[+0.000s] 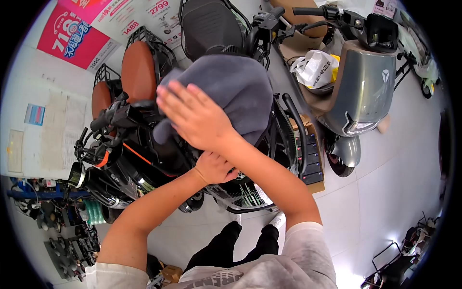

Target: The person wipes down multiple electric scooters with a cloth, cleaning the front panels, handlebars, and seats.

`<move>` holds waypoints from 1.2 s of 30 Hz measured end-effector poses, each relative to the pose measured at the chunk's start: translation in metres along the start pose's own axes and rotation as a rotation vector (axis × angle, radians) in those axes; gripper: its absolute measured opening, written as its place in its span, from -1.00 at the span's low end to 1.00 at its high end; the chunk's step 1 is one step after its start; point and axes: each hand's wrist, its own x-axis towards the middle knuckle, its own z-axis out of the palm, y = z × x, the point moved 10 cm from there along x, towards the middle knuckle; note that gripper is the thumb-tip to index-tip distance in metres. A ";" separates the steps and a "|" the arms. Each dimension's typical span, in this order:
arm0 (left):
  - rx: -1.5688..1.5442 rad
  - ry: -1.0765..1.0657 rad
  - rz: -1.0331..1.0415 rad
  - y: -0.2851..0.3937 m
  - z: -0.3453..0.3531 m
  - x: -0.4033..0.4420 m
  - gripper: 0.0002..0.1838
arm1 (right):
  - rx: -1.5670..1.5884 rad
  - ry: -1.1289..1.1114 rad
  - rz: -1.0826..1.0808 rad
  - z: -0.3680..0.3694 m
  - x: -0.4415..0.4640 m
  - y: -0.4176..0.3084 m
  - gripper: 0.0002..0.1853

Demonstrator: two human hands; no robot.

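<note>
A dark grey cloth (240, 86) is spread over the front of a black scooter in the middle of the view. Over the cloth's left part lies my right hand (195, 115), palm down, its fingers extended and slightly blurred. Below it, my left hand (215, 167) rests at the scooter's near edge, under my right wrist, with its fingers bent; what they hold, if anything, is hidden. The black scooter seat (211, 29) shows beyond the cloth.
Scooters with brown seats (138, 65) stand at the left. A grey scooter (363, 86) is at the right, beside a box of dark packs (310, 159). Posters (74, 38) are at the upper left, parts (60, 216) at the lower left.
</note>
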 end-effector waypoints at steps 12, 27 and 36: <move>-0.009 0.042 0.034 0.009 -0.029 0.026 -0.54 | 0.052 0.038 0.079 -0.019 -0.025 0.035 -0.10; -0.027 0.118 0.039 0.008 -0.038 0.028 -0.56 | 0.057 0.211 0.445 -0.026 -0.051 0.076 -0.28; -0.082 0.174 0.034 0.005 -0.039 0.025 -0.52 | 0.256 0.250 0.402 -0.054 -0.007 0.054 -0.40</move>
